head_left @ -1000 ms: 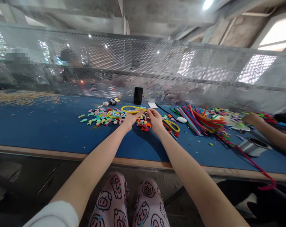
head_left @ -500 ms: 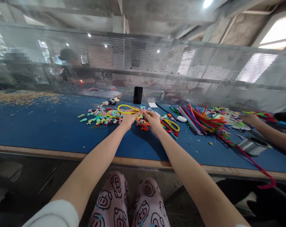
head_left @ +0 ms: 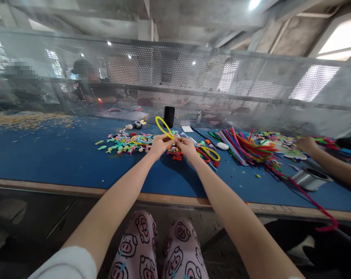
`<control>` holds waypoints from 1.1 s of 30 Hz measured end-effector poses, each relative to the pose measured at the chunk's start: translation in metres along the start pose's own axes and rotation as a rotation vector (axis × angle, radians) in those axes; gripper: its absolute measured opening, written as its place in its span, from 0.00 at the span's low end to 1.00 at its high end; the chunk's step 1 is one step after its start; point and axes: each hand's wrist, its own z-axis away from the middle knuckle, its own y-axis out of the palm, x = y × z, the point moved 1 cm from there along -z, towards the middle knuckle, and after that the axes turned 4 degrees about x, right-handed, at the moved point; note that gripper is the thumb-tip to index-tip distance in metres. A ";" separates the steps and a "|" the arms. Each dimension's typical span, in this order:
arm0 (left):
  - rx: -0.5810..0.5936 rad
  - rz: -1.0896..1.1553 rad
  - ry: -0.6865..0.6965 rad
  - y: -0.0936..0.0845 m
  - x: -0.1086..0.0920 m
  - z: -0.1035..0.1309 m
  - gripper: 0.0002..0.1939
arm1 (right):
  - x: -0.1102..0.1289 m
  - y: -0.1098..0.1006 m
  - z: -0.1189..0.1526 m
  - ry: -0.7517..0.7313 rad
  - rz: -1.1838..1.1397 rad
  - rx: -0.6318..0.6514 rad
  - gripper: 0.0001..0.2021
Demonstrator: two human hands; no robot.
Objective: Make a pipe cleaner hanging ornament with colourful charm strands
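A yellow pipe cleaner (head_left: 161,123), bent into a loop, rises from between my fingertips. My left hand (head_left: 160,146) pinches its lower end, and my right hand (head_left: 187,148) is closed at the same spot, with the fingertips of both hands touching or nearly so. Small colourful twisted pieces (head_left: 126,143) lie in a pile around and beyond my left hand. Just right of my right hand are another yellow loop (head_left: 212,153) and scissors (head_left: 193,140), partly hidden.
A black phone-like object (head_left: 169,117) stands behind my hands, near the mesh screen (head_left: 175,73). To the right lie a bundle of coloured pipe cleaners (head_left: 245,147), a white oval object (head_left: 222,146) and a wire spool (head_left: 312,179). Another person's hand (head_left: 307,145) is at the far right.
The yellow loop has swung from lying leftward over my left hand to standing upright. Both hands stay nearly in place, still pinching. The neighbour's hand has shifted slightly.
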 end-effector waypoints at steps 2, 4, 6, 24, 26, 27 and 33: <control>0.017 0.062 0.013 0.001 -0.001 0.000 0.20 | 0.001 0.000 0.002 0.040 -0.190 0.092 0.18; 0.040 0.154 0.000 0.003 -0.002 0.001 0.21 | 0.002 0.000 0.004 0.077 -0.352 0.165 0.16; 0.061 0.233 -0.032 0.003 -0.002 0.001 0.21 | 0.004 0.000 0.006 0.102 -0.449 0.199 0.15; -0.056 0.067 0.042 0.003 -0.003 0.001 0.17 | 0.009 -0.001 0.007 0.078 -0.332 0.143 0.22; -0.046 0.092 0.037 0.004 -0.002 0.000 0.17 | 0.009 -0.002 0.007 0.068 -0.313 0.141 0.23; -0.041 0.120 0.031 0.004 -0.001 0.000 0.17 | 0.010 -0.002 0.008 0.070 -0.314 0.150 0.23; -0.033 0.316 -0.053 0.002 -0.001 -0.002 0.20 | 0.009 -0.002 0.009 0.101 -0.342 0.215 0.22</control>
